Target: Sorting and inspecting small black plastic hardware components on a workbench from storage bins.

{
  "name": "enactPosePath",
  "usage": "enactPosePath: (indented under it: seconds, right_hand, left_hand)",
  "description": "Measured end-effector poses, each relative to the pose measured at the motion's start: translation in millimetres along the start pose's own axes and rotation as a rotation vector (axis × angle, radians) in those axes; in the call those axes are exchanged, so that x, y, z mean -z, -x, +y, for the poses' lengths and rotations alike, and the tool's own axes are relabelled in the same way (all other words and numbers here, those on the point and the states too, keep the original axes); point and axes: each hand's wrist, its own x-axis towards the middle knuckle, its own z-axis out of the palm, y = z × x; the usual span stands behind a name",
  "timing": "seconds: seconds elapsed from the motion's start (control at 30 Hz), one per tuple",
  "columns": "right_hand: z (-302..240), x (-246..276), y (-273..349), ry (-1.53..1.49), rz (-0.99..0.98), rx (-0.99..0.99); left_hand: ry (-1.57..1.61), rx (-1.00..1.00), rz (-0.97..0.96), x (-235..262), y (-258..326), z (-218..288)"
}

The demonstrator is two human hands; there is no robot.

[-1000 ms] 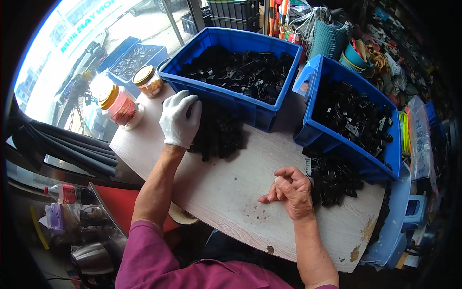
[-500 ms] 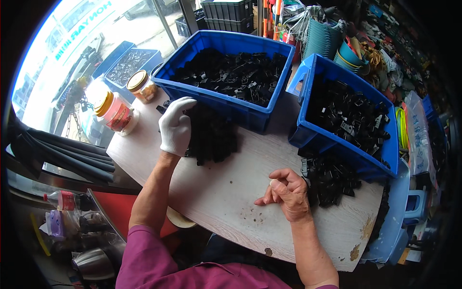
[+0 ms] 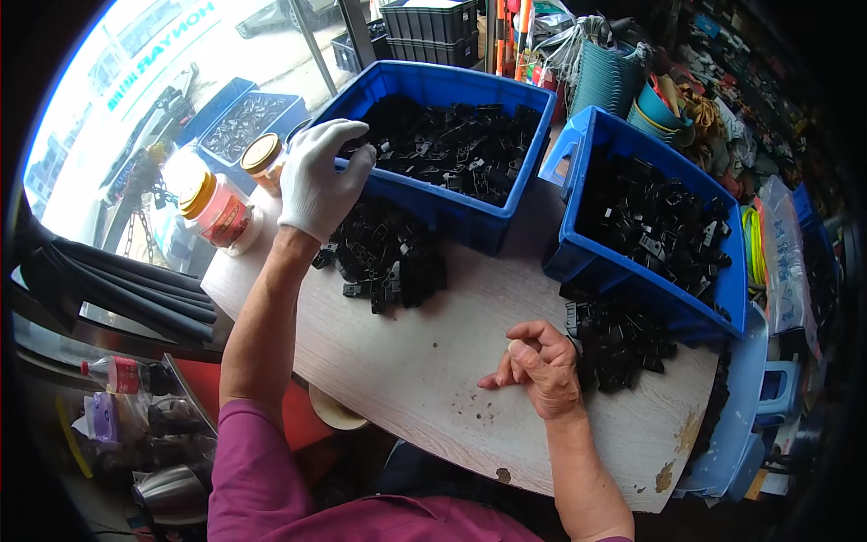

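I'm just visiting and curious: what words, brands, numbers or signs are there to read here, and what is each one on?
Window: large teal lettering, which I won't copy out.
Yellow-lidded jar: printing on its red label, too small to read.
Drink bottle: pale marks on a red label, too small to read.
Clear plastic bag: dark written characters, not copied here.

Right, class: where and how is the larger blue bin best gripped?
Probably take the bin by its rim at both short ends, from outside: that edge rings the top, black pieces lie inside, and a pile sits before the near wall.
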Motion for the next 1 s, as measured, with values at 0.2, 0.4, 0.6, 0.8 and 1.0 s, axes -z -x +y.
enactPosePath:
  seconds: [0.2,0.4,0.6,0.8,1.0]
  right_hand:
    - [2.0,0.0,-0.9,-0.001,-0.013,-0.003]
    - [2.9,3.2,-0.6,0.003,-0.022,0.015]
    - [2.9,4.4,-1.0,-0.022,-0.016,0.021]
    - [4.0,2.5,-2.3,0.033,0.007,0.018]
    - [4.4,3.2,-0.5,0.012,-0.019,0.037]
  left_hand:
    - [-0.200,0.431,-1.077,-37.9,-71.8,-51.2]
    - [-0.145,0.414,-1.235,-75.2,-86.8,-47.1]
    - [-0.120,0.390,-1.250,-85.9,-88.7,-19.6]
    - [-0.315,0.329,-1.322,-102.5,-94.0,-13.7]
    - [-0.357,0.226,-1.179,-104.3,-89.1,-19.5]
